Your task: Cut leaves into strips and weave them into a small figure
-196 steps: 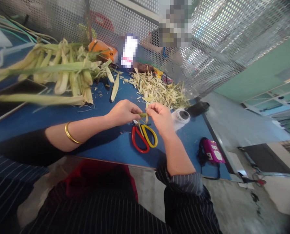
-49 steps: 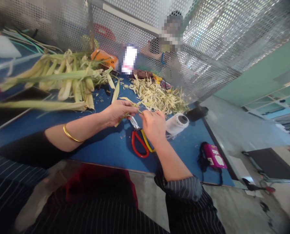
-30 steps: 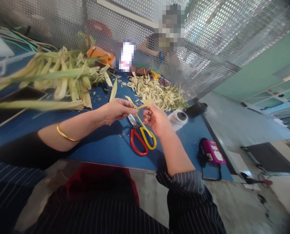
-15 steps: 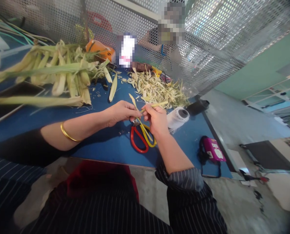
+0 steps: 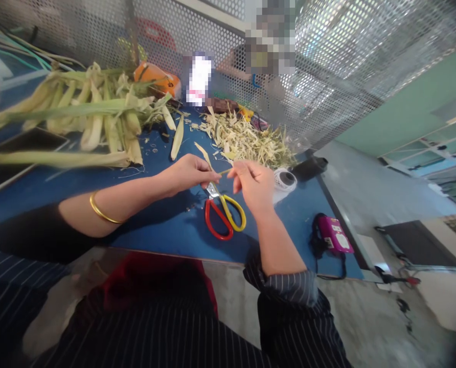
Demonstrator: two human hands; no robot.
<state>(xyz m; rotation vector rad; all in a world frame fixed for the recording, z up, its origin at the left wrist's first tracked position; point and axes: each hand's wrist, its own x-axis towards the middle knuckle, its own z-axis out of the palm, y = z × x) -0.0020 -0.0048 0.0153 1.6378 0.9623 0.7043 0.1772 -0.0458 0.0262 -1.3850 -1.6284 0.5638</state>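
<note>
My left hand (image 5: pixel 191 173) is closed in a pinch on a pale corn husk strip (image 5: pixel 201 152), whose flat end sticks up past the fingers. A thin strand runs from those fingertips across to my right hand (image 5: pixel 254 185), which pinches its other end. Just below both hands, scissors (image 5: pixel 212 191) lie on the table with one red and one yellow handle. A white thread spool (image 5: pixel 285 183) stands right of my right hand and is partly hidden by it. Beyond the hands is a heap of shredded husk (image 5: pixel 247 138).
Whole corn husks (image 5: pixel 93 112) lie piled at the left of the blue table (image 5: pixel 155 230). An orange object (image 5: pixel 157 79), a blurred-out phone-like screen (image 5: pixel 200 79), a black cylinder (image 5: pixel 310 167) and a purple box (image 5: pixel 338 236) are also there. A perforated metal screen (image 5: pixel 220 30) rises behind.
My right hand has moved right, away from my left, with a strand now stretched between them. The strip pieces that jutted past my right hand and hung over the scissors no longer show.
</note>
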